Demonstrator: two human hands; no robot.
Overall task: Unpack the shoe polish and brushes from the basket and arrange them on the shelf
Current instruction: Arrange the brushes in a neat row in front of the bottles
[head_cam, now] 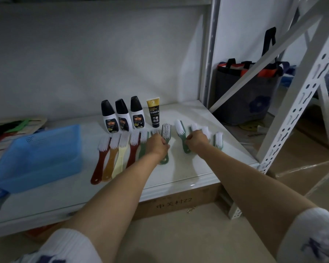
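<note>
Two hands work the brush row on the shelf (pixel 179 173). The left hand (pixel 157 143) is closed around a green brush (pixel 166 141) whose long axis runs 12 to 6, bristles at 12. The right hand (pixel 197 139), at its 3 o'clock, is curled over another brush (pixel 205 131); I cannot tell its grip.

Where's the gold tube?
Head view: the gold tube stands upright at the back of the shelf, immediately right of the three bottles, behind the brush row.

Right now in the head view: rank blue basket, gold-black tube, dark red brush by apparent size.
1. blue basket, nearer the camera, which inflates it
2. dark red brush
3. gold-black tube, farther back, so its gap to the brush is unsure
</note>
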